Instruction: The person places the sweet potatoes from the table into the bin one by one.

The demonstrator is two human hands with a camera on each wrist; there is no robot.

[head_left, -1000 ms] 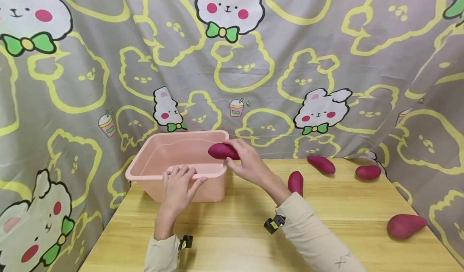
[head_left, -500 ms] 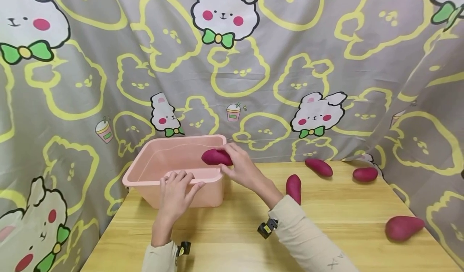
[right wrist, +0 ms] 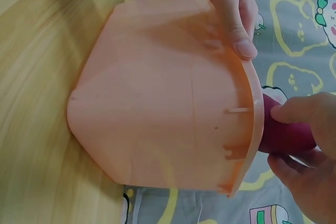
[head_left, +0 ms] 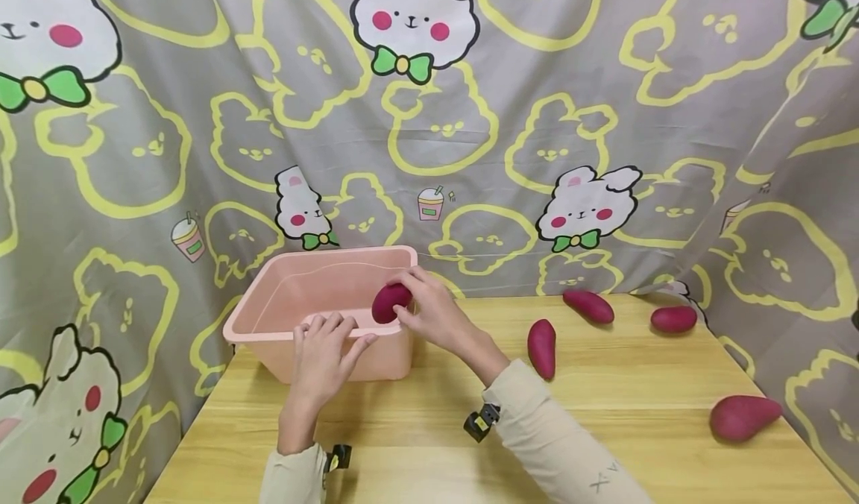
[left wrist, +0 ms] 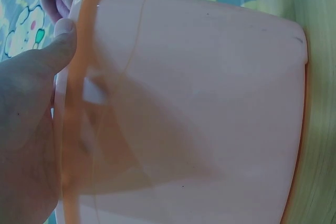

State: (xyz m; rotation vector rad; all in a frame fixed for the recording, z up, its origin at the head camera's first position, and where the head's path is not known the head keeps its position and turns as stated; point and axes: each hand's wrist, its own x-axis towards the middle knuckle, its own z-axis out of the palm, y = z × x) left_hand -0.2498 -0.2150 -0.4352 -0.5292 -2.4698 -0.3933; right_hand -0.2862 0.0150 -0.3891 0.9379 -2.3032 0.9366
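A purple-red sweet potato (head_left: 387,304) is pinched between the thumb and fingers of my right hand (head_left: 432,314), at the right end of the pink plastic bin (head_left: 379,362). It hangs within the bin's mouth, just inside the rim. From the right wrist view, the bin's wall hides part of the sweet potato (right wrist: 283,129). My left hand (head_left: 322,358) grips the bin's near rim, fingers bent over the edge and thumb (left wrist: 64,38) along the outside. Much of the bin's floor is hidden behind its near wall and that hand.
Several more sweet potatoes lie on the wooden table (head_left: 456,422): one upright in view (head_left: 542,349), two farther back (head_left: 588,306) (head_left: 673,319), and one at the right edge (head_left: 743,417). A patterned curtain (head_left: 470,131) hangs close behind the bin and table.
My right hand has moved left and down, bringing the sweet potato from over the rim into the bin's mouth and turning it more end-on. The left hand keeps its place on the rim.
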